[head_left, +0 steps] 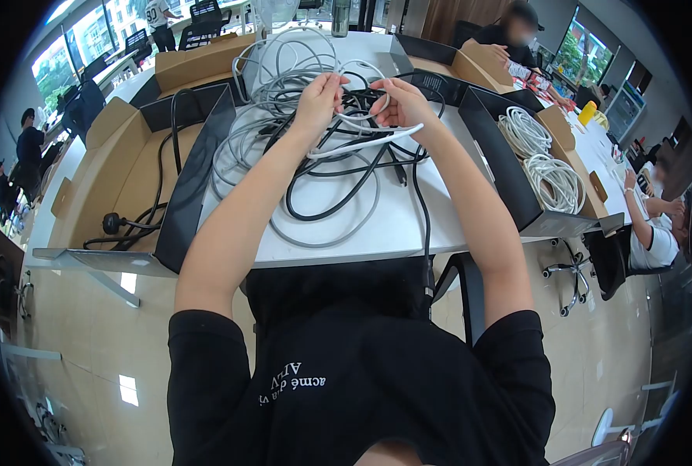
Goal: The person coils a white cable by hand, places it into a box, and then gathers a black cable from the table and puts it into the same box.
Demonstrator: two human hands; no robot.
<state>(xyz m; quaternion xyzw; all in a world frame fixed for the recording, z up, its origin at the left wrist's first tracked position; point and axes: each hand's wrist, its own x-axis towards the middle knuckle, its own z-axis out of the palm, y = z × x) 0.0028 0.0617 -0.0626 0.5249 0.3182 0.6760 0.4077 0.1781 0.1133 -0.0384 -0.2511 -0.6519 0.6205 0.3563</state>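
Observation:
A tangled heap of grey and white cables point(276, 93) and black cables point(315, 213) lies on the white table point(307, 252). Over the far part of the heap, my left hand point(320, 102) is closed in a pinch on a white cable. To its right, my right hand point(405, 106) has thumb and fingers closed on a white cable point(385, 92) that curves up beside them. A thicker white cable end point(408, 132) sticks out below the right hand. Overlapping strands hide which pieces join up.
An open black box point(120, 182) at left holds black cables with a plug point(113, 223). The right box point(509, 186) holds coiled white cables point(554, 183). More open boxes stand behind. A black cable point(423, 210) hangs over the front edge. Other people sit at right.

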